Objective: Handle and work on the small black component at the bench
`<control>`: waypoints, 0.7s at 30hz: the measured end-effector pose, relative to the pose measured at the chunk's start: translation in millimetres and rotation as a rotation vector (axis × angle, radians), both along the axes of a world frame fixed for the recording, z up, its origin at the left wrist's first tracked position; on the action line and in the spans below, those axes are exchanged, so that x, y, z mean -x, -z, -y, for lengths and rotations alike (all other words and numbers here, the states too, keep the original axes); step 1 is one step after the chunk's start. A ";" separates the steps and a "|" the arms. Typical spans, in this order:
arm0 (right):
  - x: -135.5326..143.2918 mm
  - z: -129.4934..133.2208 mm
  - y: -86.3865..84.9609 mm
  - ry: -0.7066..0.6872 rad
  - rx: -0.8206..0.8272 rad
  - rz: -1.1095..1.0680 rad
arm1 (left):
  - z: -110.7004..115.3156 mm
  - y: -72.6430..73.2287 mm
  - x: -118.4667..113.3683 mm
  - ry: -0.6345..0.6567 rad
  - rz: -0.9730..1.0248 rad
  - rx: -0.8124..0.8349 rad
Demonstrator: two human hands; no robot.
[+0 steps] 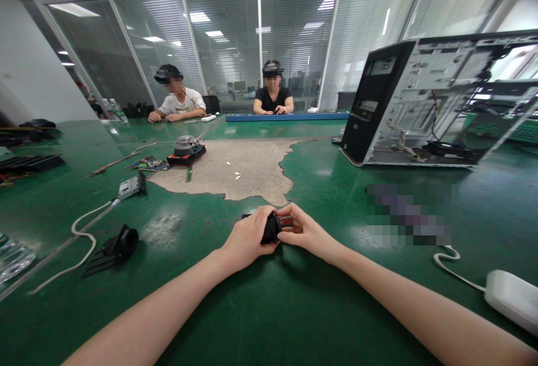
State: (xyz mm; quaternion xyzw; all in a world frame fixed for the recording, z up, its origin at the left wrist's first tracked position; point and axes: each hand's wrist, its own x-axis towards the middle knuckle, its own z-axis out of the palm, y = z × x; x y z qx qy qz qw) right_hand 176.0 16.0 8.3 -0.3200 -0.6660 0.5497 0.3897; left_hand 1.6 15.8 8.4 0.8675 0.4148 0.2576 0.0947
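Observation:
A small black part [269, 229] is held just above the green table [269, 310], near the middle of the head view. My left hand [249, 237] wraps round it from the left, its fingers partly hiding it. From the right, my right hand [305, 231] pinches the part's right end with thumb and fingers. Both hands meet at this part, and its full shape is hidden. To the left on the table lies another black part [125, 241] with a round end and a slotted flat piece.
An open computer case [386, 102] stands at the right. A white power strip [513, 299] lies at the right edge. Back left are a heatsink fan [185, 150], a metal bracket [130, 185] and a pale cable [86, 235]. Two people sit across the table.

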 end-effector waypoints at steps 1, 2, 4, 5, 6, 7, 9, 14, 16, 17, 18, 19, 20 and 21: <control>-0.5 0.1 0.3 -0.014 -0.005 -0.010 | 0.0 -0.1 0.0 0.002 -0.003 0.001; -1.0 0.3 0.5 -0.023 -0.008 -0.017 | 0.1 -0.1 0.1 0.003 -0.005 0.001; -1.3 0.8 0.3 -0.023 -0.011 -0.019 | 0.5 -0.3 0.1 0.000 -0.009 0.003; -1.2 1.0 0.0 -0.017 -0.010 -0.019 | 0.7 -0.5 0.1 -0.003 -0.010 0.003; -0.9 1.2 -0.3 -0.007 -0.009 -0.021 | 1.0 -0.7 0.1 -0.005 -0.010 0.001; -0.4 1.3 -0.6 0.005 -0.011 -0.026 | 1.2 -0.9 0.0 -0.005 -0.009 -0.002; 0.7 1.3 -1.0 0.029 -0.018 -0.033 | 1.5 -1.3 -0.1 0.000 -0.004 -0.008; 1.5 -0.7 -1.7 0.045 -0.003 -0.007 | 1.0 -0.8 -0.3 -0.004 -0.001 -0.007; 0.6 -1.3 -2.0 0.032 0.008 0.010 | 0.8 -0.6 -0.3 -0.005 -0.003 -0.006; 0.1 -1.3 -2.0 0.015 0.016 0.011 | 0.7 -0.5 -0.2 -0.004 -0.005 -0.004; -0.5 -1.0 -1.9 -0.006 0.021 0.007 | 0.7 -0.6 -0.2 -0.002 -0.008 0.000; -0.9 -0.5 -1.7 -0.023 0.020 -0.002 | 0.8 -0.7 0.0 0.000 -0.010 0.003; -1.2 0.2 -1.5 -0.039 0.017 -0.012 | 0.8 -0.8 0.1 0.001 -0.014 0.006; -1.3 1.0 -1.3 -0.046 0.008 -0.019 | 0.9 -1.0 0.3 0.001 -0.016 0.008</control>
